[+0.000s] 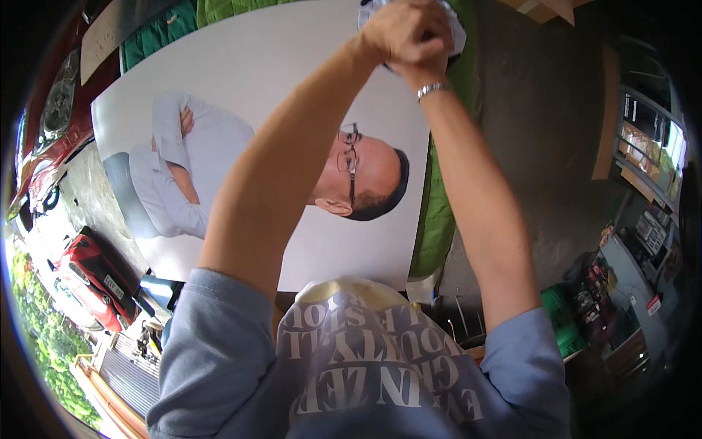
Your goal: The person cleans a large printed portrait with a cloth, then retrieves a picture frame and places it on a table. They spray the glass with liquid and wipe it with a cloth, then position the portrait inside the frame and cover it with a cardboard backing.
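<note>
Both arms reach to the far right corner of a large white printed panel [278, 55], which carries a portrait of a person with glasses and folded arms. My left hand [404, 33] is closed, its fingers curled over my right hand. My right hand [429, 71], below a metal wristband, is mostly covered by the left, so its fingers do not show. Just under and beside the hands lies a crumpled white and dark piece [455, 33], perhaps cloth. What the hands grip cannot be made out.
Green padded cloth [436, 219] shows under the panel along its right and far edges. A red car [91, 282] stands at the left. To the right are grey floor [537, 88], a framed glass panel [651, 143] and a pale cabinet [629, 282] beside piled items.
</note>
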Available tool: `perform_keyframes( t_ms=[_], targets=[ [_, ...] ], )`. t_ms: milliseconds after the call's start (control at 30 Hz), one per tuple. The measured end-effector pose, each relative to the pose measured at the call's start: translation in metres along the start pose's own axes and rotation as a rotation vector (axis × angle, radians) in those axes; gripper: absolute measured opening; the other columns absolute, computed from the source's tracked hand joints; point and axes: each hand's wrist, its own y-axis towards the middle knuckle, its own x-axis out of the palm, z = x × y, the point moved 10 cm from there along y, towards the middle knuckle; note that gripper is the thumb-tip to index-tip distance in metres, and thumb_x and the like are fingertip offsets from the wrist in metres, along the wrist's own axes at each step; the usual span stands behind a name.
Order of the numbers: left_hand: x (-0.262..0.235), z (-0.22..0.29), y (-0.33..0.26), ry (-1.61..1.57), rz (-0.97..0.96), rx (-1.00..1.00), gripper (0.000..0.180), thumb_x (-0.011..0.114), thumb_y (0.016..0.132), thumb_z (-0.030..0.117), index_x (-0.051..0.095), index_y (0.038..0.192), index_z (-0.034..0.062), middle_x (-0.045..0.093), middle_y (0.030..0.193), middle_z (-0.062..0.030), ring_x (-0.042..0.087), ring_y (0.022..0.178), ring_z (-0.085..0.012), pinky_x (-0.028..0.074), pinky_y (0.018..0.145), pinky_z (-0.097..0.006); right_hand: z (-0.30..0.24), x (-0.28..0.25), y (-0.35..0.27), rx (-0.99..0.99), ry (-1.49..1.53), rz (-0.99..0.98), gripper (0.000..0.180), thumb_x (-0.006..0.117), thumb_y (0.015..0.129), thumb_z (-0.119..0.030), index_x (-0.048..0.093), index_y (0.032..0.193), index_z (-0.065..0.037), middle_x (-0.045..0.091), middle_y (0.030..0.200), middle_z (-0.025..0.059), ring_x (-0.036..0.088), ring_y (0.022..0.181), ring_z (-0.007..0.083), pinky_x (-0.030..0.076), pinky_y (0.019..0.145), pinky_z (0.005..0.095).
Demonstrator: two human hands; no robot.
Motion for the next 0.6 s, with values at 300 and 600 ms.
perform_keyframes(
  t_ms=[300, 600],
  targets=[
    [0.023, 0.093, -0.041, 0.064, 0.044, -0.051, 0.027, 0.065, 0.072, 0.029, 0.078, 0.083, 0.0079, 0.074, 0.096, -0.0115, 0.065, 0.106, -0.0341, 0.038, 0.112, -0.05, -0.014, 0.013, -0.088, -0.068, -0.318, 0.268, 0.082, 0.062, 0.092, -0.05, 0.031, 0.161, -0.016, 0.032, 0.165, 0.0149, 0.029, 0.153, 0.0306, 0.022, 0.126, 0.04],
    [0.107, 0.249, -0.168, -0.01, -0.085, -0.149, 0.034, 0.061, 0.077, 0.037, 0.079, 0.091, 0.0122, 0.071, 0.109, -0.0113, 0.062, 0.114, -0.0339, 0.045, 0.108, -0.046, -0.048, 0.045, -0.306, -0.02, -0.218, 0.297, 0.082, 0.06, 0.094, -0.048, 0.029, 0.161, -0.013, 0.029, 0.166, 0.016, 0.026, 0.154, 0.031, 0.019, 0.126, 0.041]
  ],
)
